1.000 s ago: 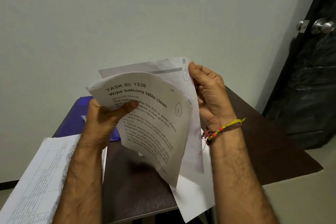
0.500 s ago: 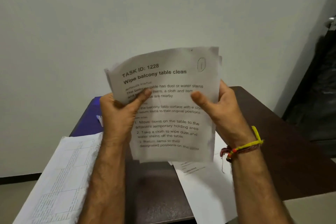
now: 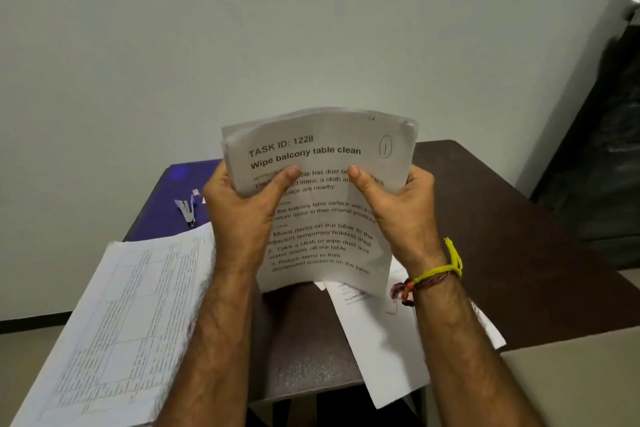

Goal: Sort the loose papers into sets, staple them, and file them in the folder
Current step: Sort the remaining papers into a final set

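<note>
Papers [image 3: 322,184], a thin set of white sheets, stand upright in my two hands above the middle of the worktop [image 3: 502,218]. Top sheet faces me, printed in black: "TASK ID: 1228", "Wipe balcony table clean", numbered lines lower down, and a hand-drawn 1 in an oval at its upper right corner. Long axis runs up and down, heading at the top, the lower edge hanging just over the dark brown surface. The set bows across its width, and the sheet edges at the top are not quite flush.

My left hand [image 3: 242,215] has a closed grip on the left edge, thumb pressed on the print. My right hand [image 3: 401,208] grips the right edge the same way, thumb on the front; a yellow and red thread band [image 3: 433,276] sits on that wrist.

On the worktop, a stack of table-printed sheets [image 3: 117,322] overhangs the near left corner. More loose sheets [image 3: 388,340] lie past the near edge. A purple folder [image 3: 173,198] lies at the far left corner, with a stapler [image 3: 186,211] resting on it.
</note>
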